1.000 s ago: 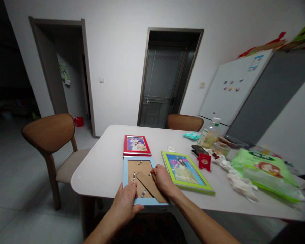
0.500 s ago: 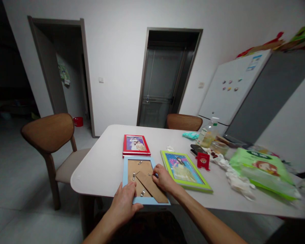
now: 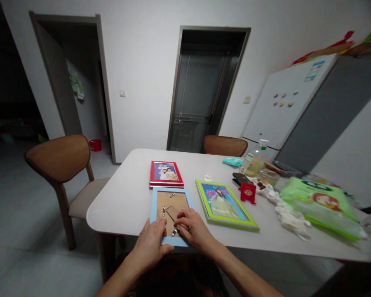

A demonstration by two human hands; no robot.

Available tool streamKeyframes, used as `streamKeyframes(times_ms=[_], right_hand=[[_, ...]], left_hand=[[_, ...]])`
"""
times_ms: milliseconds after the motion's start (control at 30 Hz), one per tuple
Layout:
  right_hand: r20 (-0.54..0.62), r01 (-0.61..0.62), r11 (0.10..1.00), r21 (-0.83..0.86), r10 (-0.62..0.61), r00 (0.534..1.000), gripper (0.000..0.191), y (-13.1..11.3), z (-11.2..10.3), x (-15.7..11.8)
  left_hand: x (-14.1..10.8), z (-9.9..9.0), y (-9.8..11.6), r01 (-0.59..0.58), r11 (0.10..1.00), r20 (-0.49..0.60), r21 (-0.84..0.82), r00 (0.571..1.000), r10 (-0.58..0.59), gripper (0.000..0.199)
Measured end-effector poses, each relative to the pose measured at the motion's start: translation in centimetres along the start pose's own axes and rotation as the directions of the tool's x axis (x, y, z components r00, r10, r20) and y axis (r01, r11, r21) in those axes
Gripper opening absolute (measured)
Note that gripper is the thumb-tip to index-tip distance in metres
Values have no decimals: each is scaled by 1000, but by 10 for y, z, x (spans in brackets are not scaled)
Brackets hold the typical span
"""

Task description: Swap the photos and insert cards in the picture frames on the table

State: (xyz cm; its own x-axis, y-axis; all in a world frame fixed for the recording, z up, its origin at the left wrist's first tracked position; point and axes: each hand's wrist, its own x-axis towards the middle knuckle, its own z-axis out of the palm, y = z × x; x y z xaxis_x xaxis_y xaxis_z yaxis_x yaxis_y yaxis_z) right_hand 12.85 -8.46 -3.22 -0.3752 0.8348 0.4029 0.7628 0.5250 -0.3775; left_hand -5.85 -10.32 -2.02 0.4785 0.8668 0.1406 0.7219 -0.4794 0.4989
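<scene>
A light-blue picture frame point(image 3: 153, 208) lies face down at the table's near edge, showing its brown backing board point(image 3: 170, 200) and small metal clips point(image 3: 164, 211). My left hand point(image 3: 153, 237) grips its lower left side, thumb along the bottom edge. The fingers of my right hand point(image 3: 193, 229) are bent together at the lower metal clip point(image 3: 174, 232); their exact hold on it is partly hidden. That hand covers most of the stand flap on the back. Behind lies a red picture frame point(image 3: 166, 182), face up. To the right is a green picture frame point(image 3: 230, 223) with a picture of a figure in a pale dress.
On the right of the white table point(image 3: 120, 198) are a plastic bottle point(image 3: 254, 161), a glass jar point(image 3: 268, 177), a dark phone-like object point(image 3: 241, 179), a red card point(image 3: 247, 193), crumpled tissues point(image 3: 289, 214) and a green tissue pack point(image 3: 320, 202). A wooden chair point(image 3: 60, 159) stands left.
My right hand has moved down and left, from the clip on the frame's right side to the lower clip. My left hand keeps its hold. The view has shifted slightly.
</scene>
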Motion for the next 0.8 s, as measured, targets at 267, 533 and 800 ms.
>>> streamKeyframes(times_ms=[267, 533, 800], right_hand=[[150, 115, 993, 3, -114, 982, 15, -18, -7, -2], [174, 159, 985, 61, -167, 971, 17, -26, -20, -14], [54, -46, 998, 49, 44, 998, 25, -18, 1, 23]], left_hand=[[0, 2, -1, -15, 1000, -17, -14, 1000, 15, 45], [0, 4, -3, -19, 1000, -21, -24, 1000, 19, 42], [-1, 5, -3, -15, 999, -32, -39, 999, 14, 38]])
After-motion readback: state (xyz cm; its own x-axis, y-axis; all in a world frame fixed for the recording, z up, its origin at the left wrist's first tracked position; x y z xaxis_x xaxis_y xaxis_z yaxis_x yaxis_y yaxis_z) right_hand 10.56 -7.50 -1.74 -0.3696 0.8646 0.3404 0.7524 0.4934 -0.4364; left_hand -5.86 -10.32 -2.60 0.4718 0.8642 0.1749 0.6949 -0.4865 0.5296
